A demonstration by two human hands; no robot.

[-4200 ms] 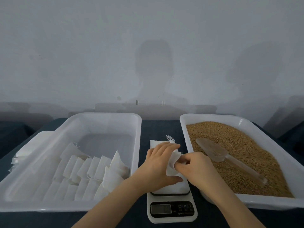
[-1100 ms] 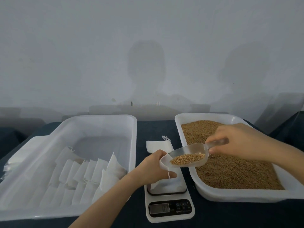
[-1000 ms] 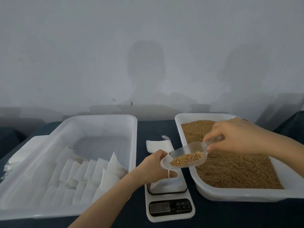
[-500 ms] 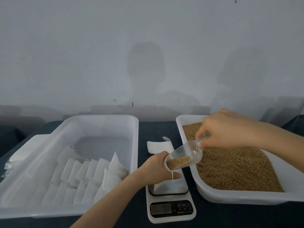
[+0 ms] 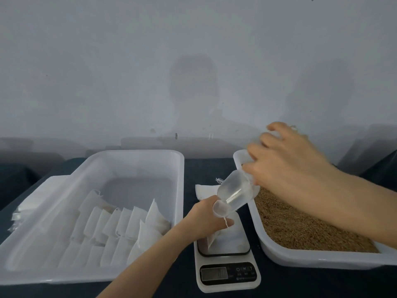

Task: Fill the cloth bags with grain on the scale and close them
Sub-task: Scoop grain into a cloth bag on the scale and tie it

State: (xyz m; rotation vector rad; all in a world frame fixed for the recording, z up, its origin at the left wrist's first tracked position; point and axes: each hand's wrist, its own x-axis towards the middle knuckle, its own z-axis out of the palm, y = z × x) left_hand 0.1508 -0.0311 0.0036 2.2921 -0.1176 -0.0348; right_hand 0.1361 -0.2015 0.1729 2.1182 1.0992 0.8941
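Head view: left hand (image 5: 204, 218) is gripping the cloth bag (image 5: 224, 238) at its mouth, fingers curled round the neck, bag standing on the scale (image 5: 227, 284); right hand (image 5: 285, 168), fingers curled and slightly spread over the handle, is tipping the clear scoop (image 5: 234, 193) steeply into the opening. Risk: soft mouth collapsing or shifting would be sending grain (image 5: 300, 224) onto the scale platform, skewing the reading.

The right hand (image 5: 287, 166) tilts the clear scoop (image 5: 234, 192) into the cloth bag (image 5: 220, 208) held by the left hand (image 5: 204, 220).
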